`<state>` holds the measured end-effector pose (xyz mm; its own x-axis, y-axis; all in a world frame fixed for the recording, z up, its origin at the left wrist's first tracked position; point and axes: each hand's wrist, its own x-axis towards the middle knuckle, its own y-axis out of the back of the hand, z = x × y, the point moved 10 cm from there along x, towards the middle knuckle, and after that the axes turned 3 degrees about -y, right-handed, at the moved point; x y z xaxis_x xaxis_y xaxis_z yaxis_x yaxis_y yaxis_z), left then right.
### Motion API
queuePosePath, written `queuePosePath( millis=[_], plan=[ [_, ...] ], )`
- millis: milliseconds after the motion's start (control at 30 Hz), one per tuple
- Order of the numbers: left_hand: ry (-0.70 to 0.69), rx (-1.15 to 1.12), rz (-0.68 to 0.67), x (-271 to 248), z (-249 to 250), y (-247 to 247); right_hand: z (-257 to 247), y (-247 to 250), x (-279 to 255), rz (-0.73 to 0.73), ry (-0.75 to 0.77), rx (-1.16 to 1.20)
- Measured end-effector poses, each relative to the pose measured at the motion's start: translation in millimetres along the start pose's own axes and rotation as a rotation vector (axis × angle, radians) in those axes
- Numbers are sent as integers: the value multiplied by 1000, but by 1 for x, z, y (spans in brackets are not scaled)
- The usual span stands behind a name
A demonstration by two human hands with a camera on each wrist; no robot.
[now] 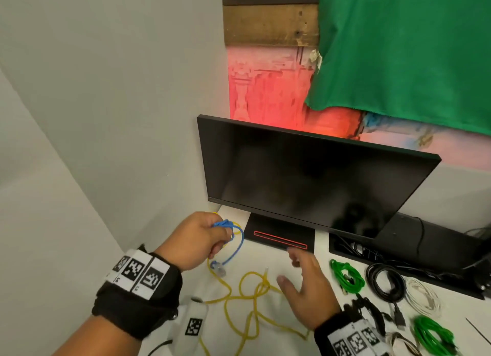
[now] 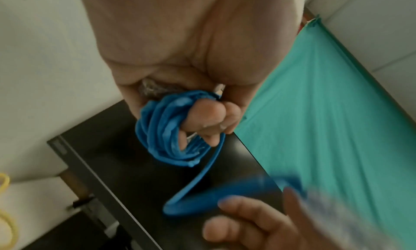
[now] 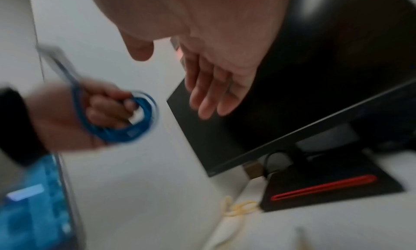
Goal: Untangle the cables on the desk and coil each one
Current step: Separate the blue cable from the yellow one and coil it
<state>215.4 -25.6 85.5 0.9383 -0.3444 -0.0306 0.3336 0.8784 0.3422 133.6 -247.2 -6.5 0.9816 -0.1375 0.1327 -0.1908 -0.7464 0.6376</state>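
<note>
— What's in your left grip?

— My left hand has its fingers curled tight round the blue cable, wound in several loops. One tail hangs out of the fist in an arc and ends in a clear plug just above the worktop.

— And the right?

— My right hand is spread, fingers relaxed, holding nothing. It hovers over the worktop, in front of the monitor base.

— What lies around them?

— The yellow cable sprawls loose and looped on the worktop between and below my hands. To the right lie coiled bundles: a green cable, a black cable, a white cable, and another green one nearer me.
</note>
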Motion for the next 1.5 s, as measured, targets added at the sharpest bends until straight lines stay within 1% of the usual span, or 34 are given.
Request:
queuePosePath(
  millis=[33,67,133,167,200,267,300,367,400,433,500,567,633,733,767,867,967,1067,1133,1233,1367,1433,1500],
  plan=[
    [23,-28,-24,-2,-3,-8,-22,13,4,38,51,97],
    [40,-55,-43,-4,-5,-15,-39,18,8,3,56,227],
    [62,-141,-81,-9,-2,-32,-59,2,11,-203,-35,483],
    [67,-213,-101,-12,1,-39,-65,-11,9,-304,-76,514],
    [73,-312,-116,-15,4,-46,-68,-22,7,-380,-93,471],
    [106,-575,-150,-21,8,-54,-72,-40,0,-509,-91,431],
    [121,-715,-186,-25,10,-57,-72,-43,-2,-547,-111,476],
    [141,-917,-245,-31,15,-60,-66,-37,0,-526,-191,620],
    [153,-967,-250,-32,14,-60,-65,-33,2,-517,-207,712],
    [166,-988,-242,-34,13,-61,-66,-32,2,-541,-213,819],
    [177,-988,-210,-34,10,-62,-75,-34,-3,-645,-221,1033],
    [177,-977,-177,-34,8,-63,-82,-35,-6,-705,-218,1109],
    [177,-951,-151,-32,6,-62,-83,-31,-6,-688,-205,1060],
    [188,-860,-91,-26,2,-57,-77,-26,-2,-602,-181,934],
    [200,-845,-72,-25,0,-56,-75,-24,-1,-561,-166,858],
    [239,-821,-36,-23,-5,-58,-67,-19,5,-356,-140,619],
    [279,-807,-22,-24,-10,-59,-57,-10,11,-194,-154,555],
    [313,-830,-47,-27,-11,-59,-36,8,21,-34,-263,613],
    [330,-844,-97,-29,-10,-64,-30,12,25,13,-321,661],
    [355,-866,-174,-32,-7,-77,-32,6,27,23,-360,703],
    [357,-894,-240,-33,-4,-88,-32,6,29,88,-395,745],
    [346,-890,-259,-33,-2,-89,-32,3,29,75,-421,795],
    [343,-884,-259,-32,-4,-88,-30,-5,29,37,-480,880]
  ],
)
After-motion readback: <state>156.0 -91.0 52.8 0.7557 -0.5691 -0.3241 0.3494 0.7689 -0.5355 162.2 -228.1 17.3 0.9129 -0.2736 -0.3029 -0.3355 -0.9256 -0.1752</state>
